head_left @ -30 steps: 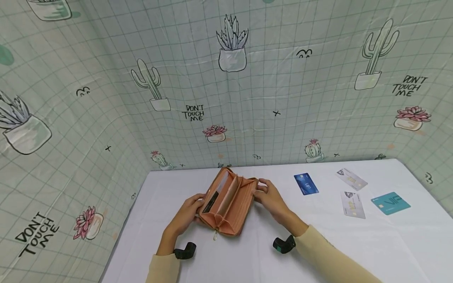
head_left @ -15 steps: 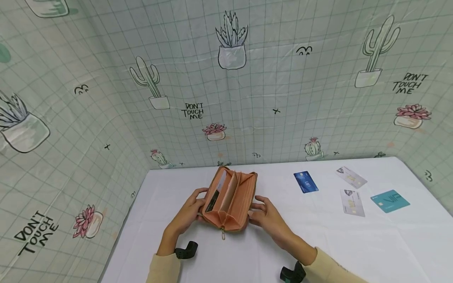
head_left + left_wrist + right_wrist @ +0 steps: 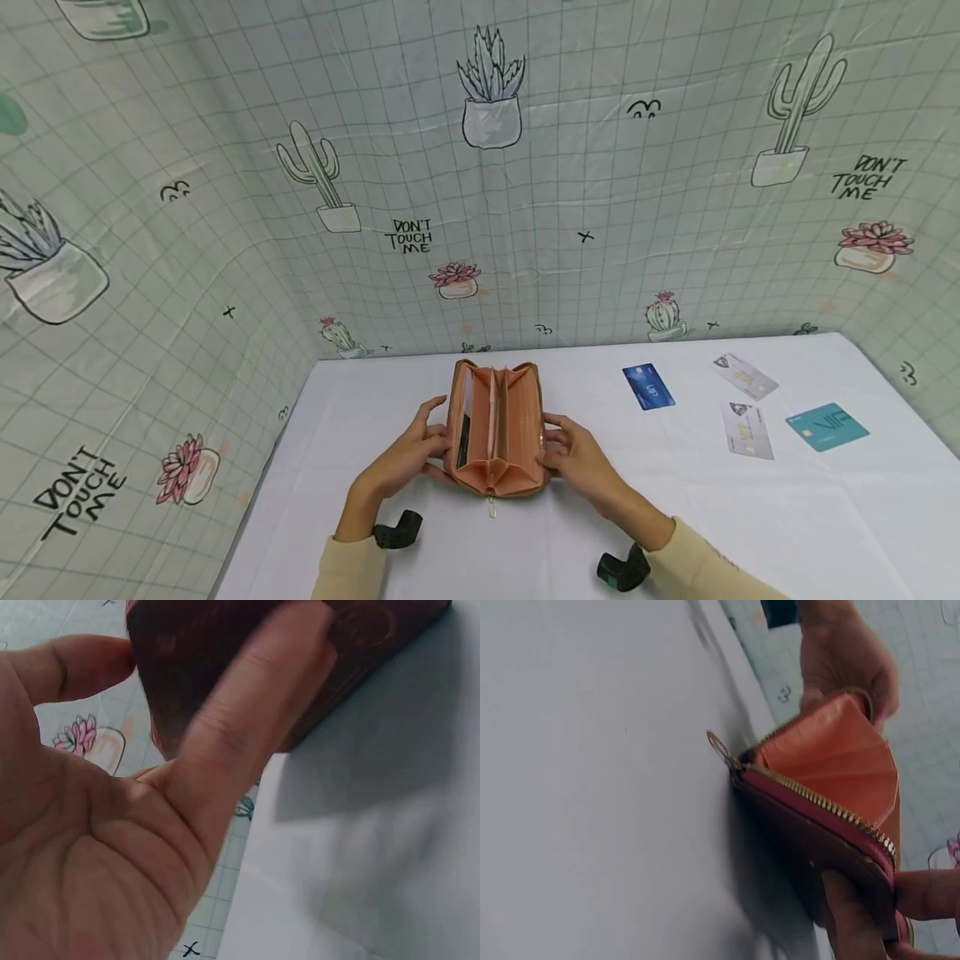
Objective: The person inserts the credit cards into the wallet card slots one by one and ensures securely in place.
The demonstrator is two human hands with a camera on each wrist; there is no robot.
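Note:
An unzipped long wallet (image 3: 517,417) stands spread open between both hands, its orange pleated compartments facing up. Its outer cover (image 3: 780,836) is dark red with gold zip teeth, and a zip pull (image 3: 492,507) hangs at the near end. A dark card-like piece (image 3: 463,440) shows inside the left compartment. My left hand (image 3: 405,454) holds the wallet's left side; in the left wrist view its thumb (image 3: 247,712) lies across the cover and another fingertip meets the edge. With thumb and fingers, my right hand (image 3: 581,462) grips the lower right side.
Right of the wallet, a blue card (image 3: 648,387), two silver-grey cards, one farther back (image 3: 745,376) and one nearer (image 3: 747,431), and a teal card (image 3: 827,427) lie on the white tabletop (image 3: 712,525). A cactus-print cloth (image 3: 555,183) rises behind and at the sides.
The wallet has turned from a slant to nearly straight. My right hand has slid from its upper right corner down to the lower right side. The loose cards stay put.

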